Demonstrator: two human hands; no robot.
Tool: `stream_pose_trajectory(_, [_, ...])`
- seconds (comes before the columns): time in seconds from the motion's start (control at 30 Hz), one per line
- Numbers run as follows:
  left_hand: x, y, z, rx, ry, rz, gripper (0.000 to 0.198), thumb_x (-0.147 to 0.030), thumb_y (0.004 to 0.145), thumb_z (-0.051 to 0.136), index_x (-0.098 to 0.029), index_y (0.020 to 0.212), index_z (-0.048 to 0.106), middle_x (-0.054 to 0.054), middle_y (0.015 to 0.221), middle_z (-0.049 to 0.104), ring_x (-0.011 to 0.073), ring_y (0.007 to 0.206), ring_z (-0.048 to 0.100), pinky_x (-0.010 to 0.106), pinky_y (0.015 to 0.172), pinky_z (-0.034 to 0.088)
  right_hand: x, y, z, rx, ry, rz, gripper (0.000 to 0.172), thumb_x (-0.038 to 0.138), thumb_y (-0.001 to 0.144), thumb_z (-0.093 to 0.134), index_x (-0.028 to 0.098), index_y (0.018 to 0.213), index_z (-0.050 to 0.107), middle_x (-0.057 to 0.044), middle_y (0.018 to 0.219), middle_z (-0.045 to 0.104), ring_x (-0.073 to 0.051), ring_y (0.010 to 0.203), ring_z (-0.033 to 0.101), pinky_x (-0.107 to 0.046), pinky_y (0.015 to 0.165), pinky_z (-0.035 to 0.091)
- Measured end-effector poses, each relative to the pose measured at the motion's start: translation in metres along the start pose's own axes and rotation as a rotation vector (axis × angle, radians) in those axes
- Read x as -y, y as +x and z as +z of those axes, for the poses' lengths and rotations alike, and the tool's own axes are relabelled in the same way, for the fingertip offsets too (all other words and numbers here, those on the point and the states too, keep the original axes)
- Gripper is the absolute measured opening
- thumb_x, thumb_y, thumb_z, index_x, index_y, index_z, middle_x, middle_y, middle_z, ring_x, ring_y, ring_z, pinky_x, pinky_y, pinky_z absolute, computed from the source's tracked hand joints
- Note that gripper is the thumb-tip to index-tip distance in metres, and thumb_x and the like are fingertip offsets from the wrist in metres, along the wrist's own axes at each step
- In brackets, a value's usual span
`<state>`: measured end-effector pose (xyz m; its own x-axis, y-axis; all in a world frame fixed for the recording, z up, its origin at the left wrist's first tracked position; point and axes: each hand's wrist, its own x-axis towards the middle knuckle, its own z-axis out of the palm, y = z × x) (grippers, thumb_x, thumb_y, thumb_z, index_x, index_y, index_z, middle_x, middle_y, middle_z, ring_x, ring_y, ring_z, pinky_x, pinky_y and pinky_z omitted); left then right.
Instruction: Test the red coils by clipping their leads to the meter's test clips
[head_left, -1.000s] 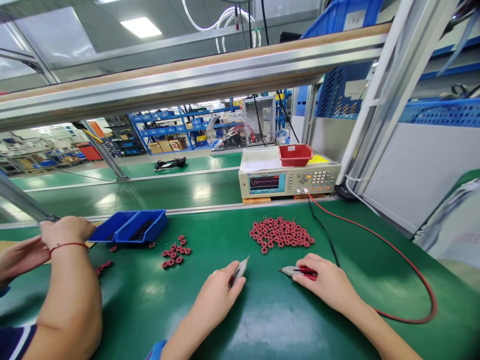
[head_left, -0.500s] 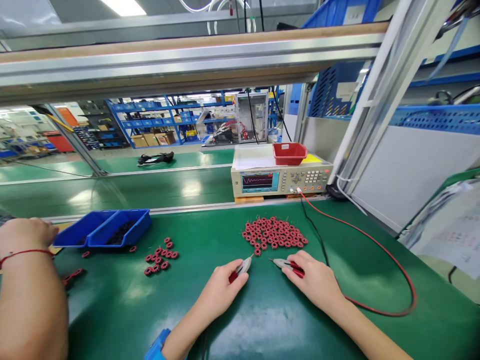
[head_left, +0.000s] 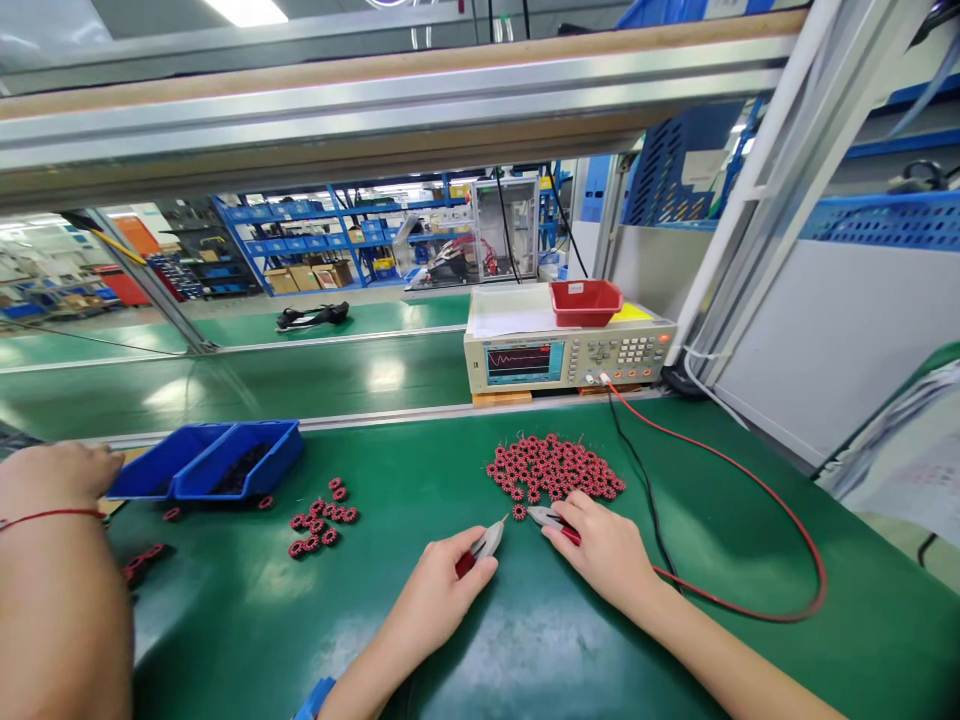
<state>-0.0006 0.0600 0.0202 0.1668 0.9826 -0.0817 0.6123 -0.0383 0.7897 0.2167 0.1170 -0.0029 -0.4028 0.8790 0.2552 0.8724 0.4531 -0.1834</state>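
My left hand point(head_left: 446, 580) is closed around a metal test clip point(head_left: 489, 542) with a red grip, its tip pointing up and right. My right hand point(head_left: 600, 548) grips a similar red-handled test clip point(head_left: 545, 517), angled to the left. Between the two tips lies a single red wire-wound ring coil point(head_left: 519, 512), at the near edge of a pile of such coils point(head_left: 551, 465). The right clip's tip is very close to this coil; whether either tip touches it I cannot tell.
A bench tester point(head_left: 570, 350) with a lit screen stands behind, a red bin point(head_left: 586, 302) on top. Its red lead point(head_left: 806, 545) loops at right. A smaller coil group point(head_left: 324, 520) and blue bins point(head_left: 236, 460) lie left, beside another person's arm point(head_left: 64, 590).
My right hand has moved left with its test clip, bringing the tip up to the single coil. My left hand stays nearly in place.
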Motion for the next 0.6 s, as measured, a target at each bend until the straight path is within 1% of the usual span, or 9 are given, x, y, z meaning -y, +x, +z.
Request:
stream_pose_trajectory(0.13, [-0.0007, -0.0025, -0.0013, -0.001, 0.022, -0.004, 0.024, -0.034, 0.087, 0.047, -0.015, 0.090, 0.061, -0.002, 0.062, 0.052, 0.0128, 0.054, 0.048, 0.019, 0.050, 0.038, -0.0019, -0.0030, -0.0012, 0.034, 0.042, -0.018, 0.020, 0.036, 0.089, 0.050, 0.024, 0.097, 0.064, -0.001, 0.090, 0.060, -0.017, 0.077, 0.062, -0.024, 0.055, 0.041])
stream_pose_trajectory(0.37, [-0.0038, -0.0047, -0.0016, -0.001, 0.119, -0.020, 0.029, -0.036, 0.087, 0.046, -0.017, 0.104, 0.061, 0.000, 0.067, 0.059, 0.0155, 0.056, 0.053, 0.021, 0.053, 0.041, -0.0001, -0.0045, -0.0068, 0.096, 0.068, -0.012, 0.020, 0.036, 0.090, 0.050, 0.025, 0.098, 0.064, -0.002, 0.090, 0.060, -0.016, 0.077, 0.062, -0.023, 0.056, 0.041])
stream_pose_trajectory(0.6, [-0.0047, -0.0039, 0.0010, -0.006, 0.136, -0.008, 0.030, -0.035, 0.089, 0.044, -0.019, 0.109, 0.059, 0.001, 0.071, 0.062, 0.0157, 0.056, 0.054, 0.021, 0.054, 0.040, -0.0006, -0.0047, -0.0066, 0.108, 0.084, -0.008, 0.020, 0.037, 0.090, 0.050, 0.026, 0.099, 0.064, -0.001, 0.090, 0.059, -0.016, 0.076, 0.061, -0.024, 0.055, 0.041])
